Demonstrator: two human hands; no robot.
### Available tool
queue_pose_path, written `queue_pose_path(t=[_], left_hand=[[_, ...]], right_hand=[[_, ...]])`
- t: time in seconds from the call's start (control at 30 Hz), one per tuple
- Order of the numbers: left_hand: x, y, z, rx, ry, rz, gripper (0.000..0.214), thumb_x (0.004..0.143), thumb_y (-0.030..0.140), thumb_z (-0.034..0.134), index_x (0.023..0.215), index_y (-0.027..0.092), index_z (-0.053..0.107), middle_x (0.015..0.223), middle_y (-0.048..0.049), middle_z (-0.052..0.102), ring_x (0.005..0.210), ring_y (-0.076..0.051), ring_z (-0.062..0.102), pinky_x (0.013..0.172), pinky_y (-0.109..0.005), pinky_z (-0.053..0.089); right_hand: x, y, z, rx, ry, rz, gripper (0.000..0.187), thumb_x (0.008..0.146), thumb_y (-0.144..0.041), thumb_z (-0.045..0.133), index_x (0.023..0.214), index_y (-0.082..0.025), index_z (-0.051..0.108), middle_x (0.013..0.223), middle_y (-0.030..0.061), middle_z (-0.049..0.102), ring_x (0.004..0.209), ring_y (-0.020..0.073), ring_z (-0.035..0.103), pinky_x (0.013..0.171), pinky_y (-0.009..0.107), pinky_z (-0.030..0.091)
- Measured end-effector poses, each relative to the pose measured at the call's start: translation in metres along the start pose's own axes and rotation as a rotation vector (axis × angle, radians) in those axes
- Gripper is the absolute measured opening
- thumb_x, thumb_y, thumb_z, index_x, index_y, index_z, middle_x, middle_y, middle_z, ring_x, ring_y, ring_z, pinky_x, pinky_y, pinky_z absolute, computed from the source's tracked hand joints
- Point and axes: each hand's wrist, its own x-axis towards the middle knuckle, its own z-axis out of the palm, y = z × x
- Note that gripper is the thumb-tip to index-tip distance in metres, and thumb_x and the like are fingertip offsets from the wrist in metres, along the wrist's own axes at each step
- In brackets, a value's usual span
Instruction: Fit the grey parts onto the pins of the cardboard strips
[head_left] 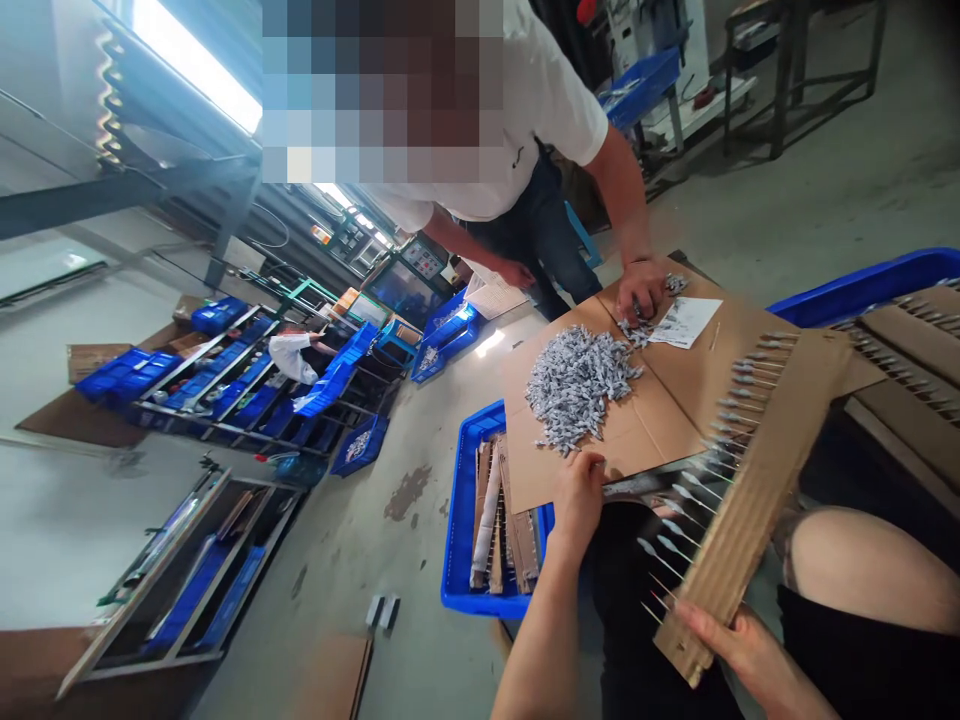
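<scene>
1. R hand (724, 635) is gripping the cdbd strip (761, 495) by its near end; strip is slanting above the lap, far end overlapping the sheet's R corner in view.
2. Grey-tipped pins (694, 493) are sticking out along the strip's L edge.
3. L hand (581, 490) is curling narrow at the cdbd sheet's (645, 430) near edge; can't tell if it's holding a pc.
4. Grey pile (581, 385) is lying twd the sheet's L edge.
5. Co-wkr's hand (640, 292) is touching grey pcs nr the far edge, beside white paper (686, 322).
6. Blue bin (450, 560) w/ more strips is standing by the L edge.
</scene>
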Motion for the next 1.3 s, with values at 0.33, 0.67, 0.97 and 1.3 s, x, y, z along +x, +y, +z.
queue_pose_path(t=[0.33,0.67,0.97,1.3], left_hand=[[-0.103,0.014,-0.005,-1.135,-0.033,-0.626,0.040,0.063,0.038,0.084,0.091,0.015,0.066,0.070,-0.0007,0.062,0.069,-0.013,0.064,0.069,-0.024,0.051],[-0.109,0.008,0.017,-1.053,-0.106,-0.714,0.041,0.062,0.042,0.083,0.077,0.014,0.057,0.074,-0.0064,0.069,0.066,-0.014,0.064,0.065,-0.024,0.048],[-0.108,0.012,0.023,-1.035,-0.115,-0.719,0.041,0.062,0.044,0.083,0.074,0.014,0.057,0.070,-0.0055,0.068,0.061,-0.013,0.061,0.064,-0.024,0.048],[-0.104,0.017,0.023,-1.033,-0.099,-0.715,0.041,0.062,0.044,0.082,0.072,0.015,0.055,0.068,-0.0046,0.066,0.060,-0.012,0.061,0.063,-0.023,0.047]], right_hand=[[0.010,0.013,-0.002,-0.019,0.016,-0.041,0.027,0.058,-0.042,0.076,0.073,-0.020,0.075,0.075,0.0091,0.079,0.080,0.0329,0.072,0.076,0.038,0.057],[0.006,0.015,-0.001,0.035,0.041,-0.089,0.017,0.069,-0.040,0.073,0.073,-0.024,0.073,0.071,0.0051,0.076,0.075,0.0314,0.069,0.072,0.040,0.055],[0.006,0.008,0.000,0.011,0.023,-0.103,0.020,0.070,-0.042,0.072,0.074,-0.022,0.074,0.072,0.0062,0.075,0.075,0.0312,0.068,0.071,0.040,0.054],[0.006,0.009,-0.002,0.034,0.006,-0.093,0.019,0.067,-0.042,0.074,0.072,-0.024,0.074,0.069,0.0050,0.075,0.073,0.0312,0.069,0.069,0.039,0.055]])
